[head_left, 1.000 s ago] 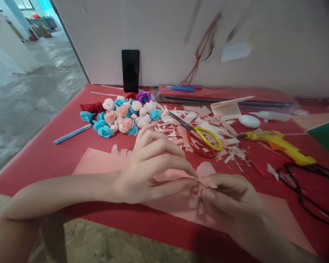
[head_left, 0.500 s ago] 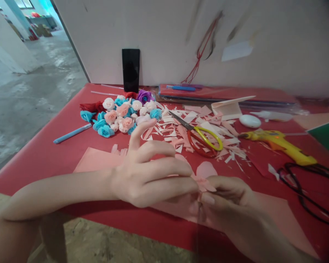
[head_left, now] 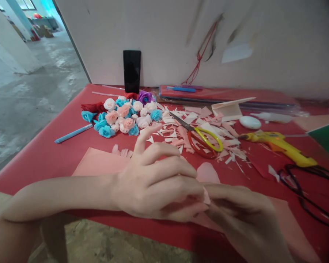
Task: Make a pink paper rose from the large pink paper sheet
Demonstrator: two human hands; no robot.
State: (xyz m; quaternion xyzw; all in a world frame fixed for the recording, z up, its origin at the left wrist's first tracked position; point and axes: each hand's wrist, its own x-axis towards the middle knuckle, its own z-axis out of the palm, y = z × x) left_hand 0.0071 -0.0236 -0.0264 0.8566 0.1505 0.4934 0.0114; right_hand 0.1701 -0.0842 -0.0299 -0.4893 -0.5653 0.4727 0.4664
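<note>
The left hand (head_left: 156, 179), near the middle of the frame, has its thumb and index finger pinching a small pink piece (head_left: 206, 196), just right of centre in the lower half; only a pale sliver of it shows. The other fingers of that hand are curled, the little finger raised and bent. The right hand (head_left: 244, 215) comes in from the lower right, its fingers closed on the same piece from the other side, their tips partly hidden behind the left hand's.

Just above the meeting fingers lies a rounded pink petal (head_left: 207, 171). A pink sheet (head_left: 98, 160) runs beneath both hands, from left of centre to the lower right. Above the petal, scissors (head_left: 192, 128) with one yellow and one red handle lie half open on a heap of pink and white scraps (head_left: 190, 117). Left of the heap are paper flowers (head_left: 125, 110) in white, pink, blue, red and purple, with a blue tube (head_left: 73, 133) to their lower left and a black phone (head_left: 132, 71) upright behind them against the wall (head_left: 164, 40). Right of the heap lie a yellow glue gun (head_left: 279, 141), a white oval (head_left: 250, 122) and a folded card (head_left: 227, 110). Everything rests on a red table (head_left: 44, 160).
</note>
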